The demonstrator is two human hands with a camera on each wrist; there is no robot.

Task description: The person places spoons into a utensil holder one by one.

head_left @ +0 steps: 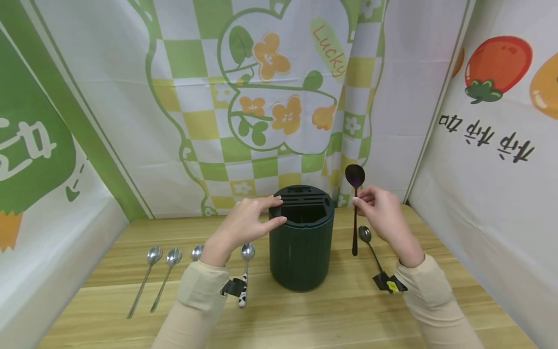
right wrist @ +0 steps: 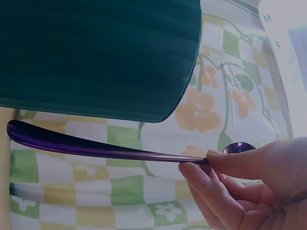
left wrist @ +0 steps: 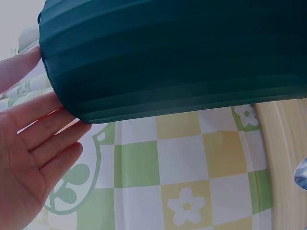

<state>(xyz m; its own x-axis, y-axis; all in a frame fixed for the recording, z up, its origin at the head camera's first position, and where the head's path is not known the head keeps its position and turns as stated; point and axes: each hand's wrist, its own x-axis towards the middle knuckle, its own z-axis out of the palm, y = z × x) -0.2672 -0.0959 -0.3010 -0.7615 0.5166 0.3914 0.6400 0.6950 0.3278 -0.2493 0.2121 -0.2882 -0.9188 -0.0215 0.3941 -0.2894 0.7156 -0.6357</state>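
A dark green ribbed utensil holder (head_left: 301,254) stands upright on the table, its black slotted lid (head_left: 301,198) on top with one wide opening. My left hand (head_left: 241,220) rests at the holder's left rim, thumb and fingers extended; the left wrist view shows its fingers (left wrist: 48,129) straight along the edge. To the right of the holder, my right hand (head_left: 383,211) pinches a dark purple spoon (right wrist: 96,146) by the handle between thumb and fingers. That spoon is upright, bowl at the top, handle end pointing down. Under the right hand lies another dark spoon (head_left: 365,234).
Left of the holder lie several silver spoons, among them a spoon with a cow-patterned handle (head_left: 243,291) and two plain spoons (head_left: 150,271) farther left. The left arm partly covers one spoon (head_left: 197,252). Printed cloth (head_left: 279,121) hangs behind the wooden table (head_left: 340,320).
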